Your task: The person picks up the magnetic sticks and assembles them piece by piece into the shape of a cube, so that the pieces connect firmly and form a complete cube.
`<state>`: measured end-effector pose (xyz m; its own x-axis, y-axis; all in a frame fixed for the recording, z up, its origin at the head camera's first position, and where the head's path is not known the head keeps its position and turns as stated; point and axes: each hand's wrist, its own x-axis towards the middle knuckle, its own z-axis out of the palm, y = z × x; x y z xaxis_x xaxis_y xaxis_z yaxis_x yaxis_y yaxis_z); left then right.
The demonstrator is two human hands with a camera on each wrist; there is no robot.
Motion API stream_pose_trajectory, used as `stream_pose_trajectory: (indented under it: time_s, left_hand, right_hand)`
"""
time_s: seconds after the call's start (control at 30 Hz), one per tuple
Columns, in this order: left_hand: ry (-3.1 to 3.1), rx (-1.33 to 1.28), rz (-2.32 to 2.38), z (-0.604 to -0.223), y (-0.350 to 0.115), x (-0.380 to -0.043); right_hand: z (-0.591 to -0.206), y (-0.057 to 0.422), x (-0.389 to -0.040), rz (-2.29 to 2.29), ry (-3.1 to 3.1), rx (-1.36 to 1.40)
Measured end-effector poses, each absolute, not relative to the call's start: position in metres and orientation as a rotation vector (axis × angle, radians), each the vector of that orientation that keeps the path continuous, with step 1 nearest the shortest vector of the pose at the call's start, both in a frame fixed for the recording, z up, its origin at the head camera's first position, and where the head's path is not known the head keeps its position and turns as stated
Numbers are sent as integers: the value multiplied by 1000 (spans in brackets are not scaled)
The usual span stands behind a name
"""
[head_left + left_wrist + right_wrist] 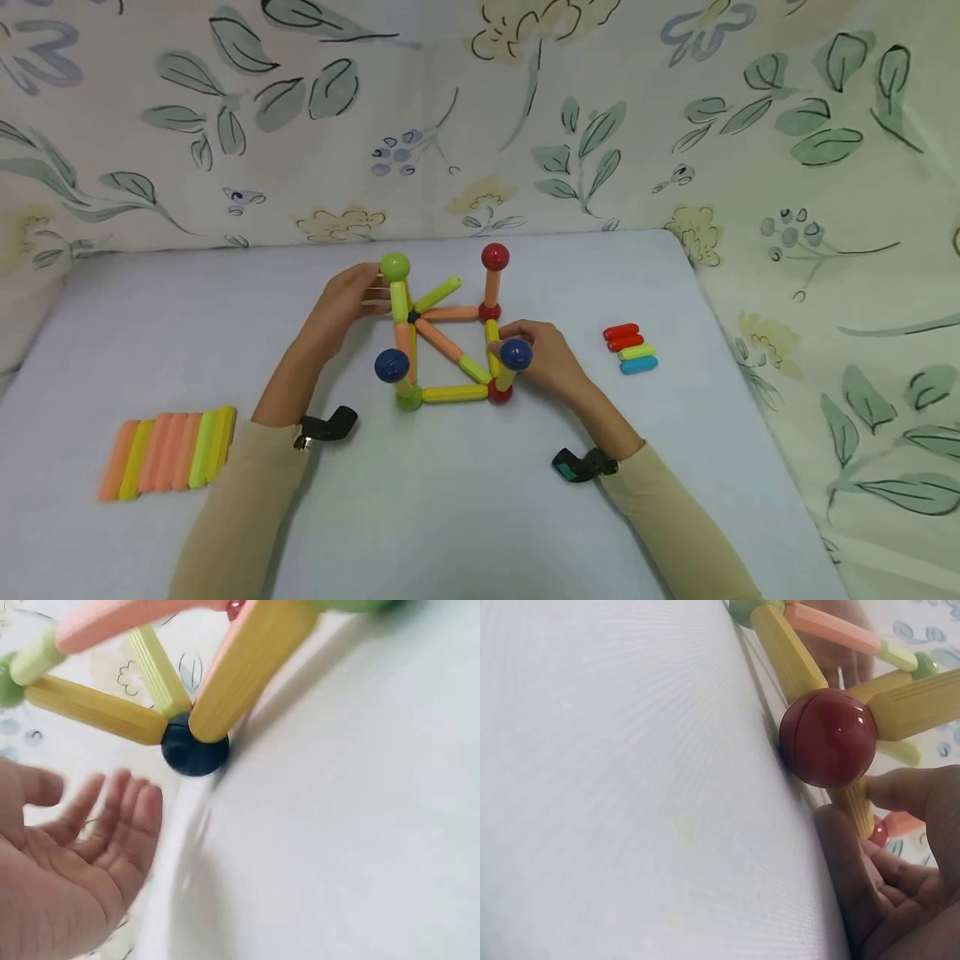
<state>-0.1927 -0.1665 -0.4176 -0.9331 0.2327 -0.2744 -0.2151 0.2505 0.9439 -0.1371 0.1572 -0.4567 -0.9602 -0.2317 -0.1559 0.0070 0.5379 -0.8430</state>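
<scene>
A frame of magnetic building sticks and balls stands on the table, with an upright stick and a ball on top at each corner. My right hand [551,354] pinches the yellow stick [853,806] along the frame's right side, thumb on one face and fingers on the other. Close to that grip is a red corner ball [829,739]. Behind the back left corner, my left hand [82,862] has its fingers loosely bent, apart from the dark blue ball [195,746] there. A green ball [394,267] tops that corner's upright stick.
At the left lies a row of orange, yellow and lime sticks [168,450]. Several short red, lime and blue sticks [630,348] lie to the right of the frame. A floral cloth [450,125] hangs behind the white table [450,517].
</scene>
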Motion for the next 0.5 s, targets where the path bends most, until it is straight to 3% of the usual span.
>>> stream_pose_trajectory:
  time_s: [0.23,0.5]
  left_hand:
    - [2230,45,1436,-414,-173,-146]
    - [2133,43,1458,-422,-165,-130]
  right_hand:
    - [-456,160,-140,-1387,2542,-197]
    - [-458,159,-139,-1386,2527,-198]
